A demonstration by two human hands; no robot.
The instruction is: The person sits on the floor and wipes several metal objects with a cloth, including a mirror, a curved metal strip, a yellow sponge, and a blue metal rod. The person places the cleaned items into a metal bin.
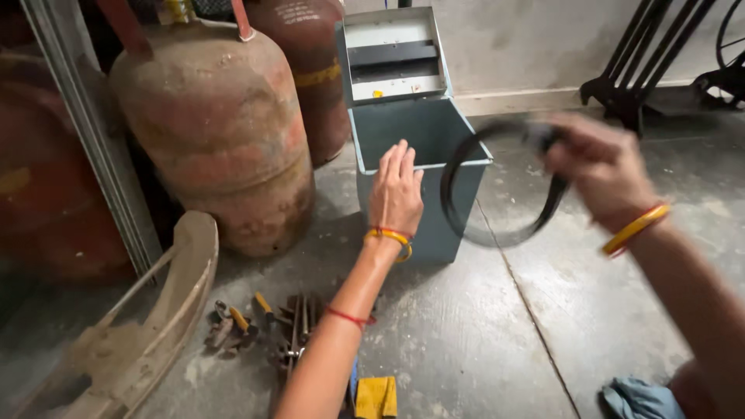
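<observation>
Left hand (396, 190): flat, fingers together and extended, palm down against the near rim of an open grey-blue metal box (423, 167); a yellow-and-red bangle at the wrist and a thin red thread farther down the forearm. Right hand (601, 167): motion-blurred, closed around one end of a black rubber belt (497, 182), a flexible loop of flat, dull strip hanging in an oval to the hand's 9 o'clock, just in front of the box's right front corner and just right of the left hand; a matching yellow-and-red bangle at this wrist. Box: rectangular sheet metal, painted, smooth-sided, standing on the floor, its hinged lid (392, 54) thrown back upright at 12 o'clock to show a pale inner face with a dark crossbar. Gas cylinders (221, 128): rounded steel, rust-red with flaking paint, standing at the box's 9 o'clock, one nearer and one behind it. Curved wooden piece (167, 299): pale, worn, dusty, arched, lying at 8 o'clock from the left hand. Hand tools (268, 326): a small heap of dark metal pieces, some with yellow handles, on the floor beneath the left forearm. Blue cloth (640, 397): crumpled, at the lower right. Floor (481, 334): grey concrete, scuffed, with a seam running diagonally.
</observation>
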